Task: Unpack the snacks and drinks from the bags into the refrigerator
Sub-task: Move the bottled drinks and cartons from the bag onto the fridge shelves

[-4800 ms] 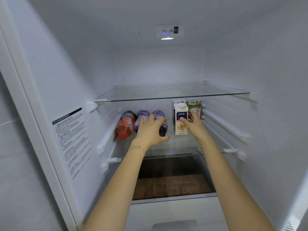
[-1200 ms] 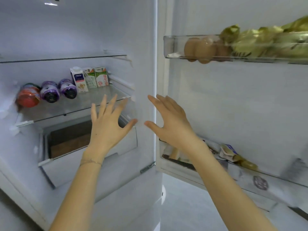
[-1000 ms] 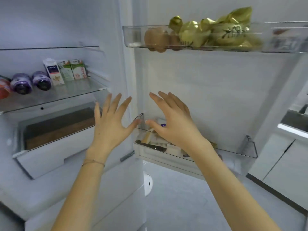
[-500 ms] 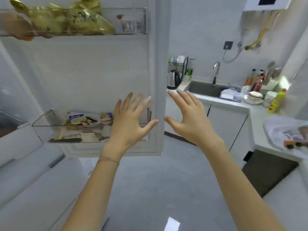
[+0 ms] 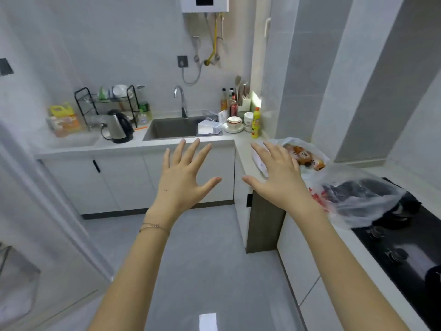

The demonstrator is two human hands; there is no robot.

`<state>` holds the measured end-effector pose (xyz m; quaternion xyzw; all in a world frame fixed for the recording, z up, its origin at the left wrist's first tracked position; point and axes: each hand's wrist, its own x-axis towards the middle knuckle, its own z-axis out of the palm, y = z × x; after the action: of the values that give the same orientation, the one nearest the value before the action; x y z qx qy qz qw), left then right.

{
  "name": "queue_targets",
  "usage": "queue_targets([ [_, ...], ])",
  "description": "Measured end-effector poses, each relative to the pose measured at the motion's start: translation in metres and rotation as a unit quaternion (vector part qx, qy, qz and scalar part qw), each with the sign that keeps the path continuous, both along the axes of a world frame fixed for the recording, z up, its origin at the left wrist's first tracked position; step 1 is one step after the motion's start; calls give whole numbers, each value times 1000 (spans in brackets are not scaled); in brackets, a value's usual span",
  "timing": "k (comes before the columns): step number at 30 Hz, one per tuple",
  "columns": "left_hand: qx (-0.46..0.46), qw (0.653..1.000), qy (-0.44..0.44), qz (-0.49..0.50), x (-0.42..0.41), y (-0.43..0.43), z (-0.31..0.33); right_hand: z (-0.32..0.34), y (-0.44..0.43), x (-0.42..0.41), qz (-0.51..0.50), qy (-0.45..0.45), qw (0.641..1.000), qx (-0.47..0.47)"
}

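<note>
Bag translucent white, red print; snack packets orange; bottle yellow; hob black; floor grey; cabinets white.

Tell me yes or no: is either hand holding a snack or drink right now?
No, the left hand and the right hand both have their fingers spread and hold nothing.

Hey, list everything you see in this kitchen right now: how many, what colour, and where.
plastic bags: apparently two, translucent, right counter, one partly over the hob
snack packets: several, orange, inside the farther bag
hob: one, black, right counter
kettle: one, steel and black, left of the sink
sink: one, grey, back counter
yellow bottle: one, yellow, counter corner
left hand: one, empty, fingers spread
right hand: one, empty, fingers spread, near the bags
</note>
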<state>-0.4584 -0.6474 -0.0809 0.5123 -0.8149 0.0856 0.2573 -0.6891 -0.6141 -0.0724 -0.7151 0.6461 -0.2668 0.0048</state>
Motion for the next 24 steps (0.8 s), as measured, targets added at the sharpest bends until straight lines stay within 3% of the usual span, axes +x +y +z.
queue_targets([
  [13, 64, 985, -22, -157, -155, -210, -48, -39, -141, -135, -169, 7, 985, 43],
  [24, 140, 972, -72, -175, -250, -331, -124, -105, -241, -227, -192, -20, 971, 141],
])
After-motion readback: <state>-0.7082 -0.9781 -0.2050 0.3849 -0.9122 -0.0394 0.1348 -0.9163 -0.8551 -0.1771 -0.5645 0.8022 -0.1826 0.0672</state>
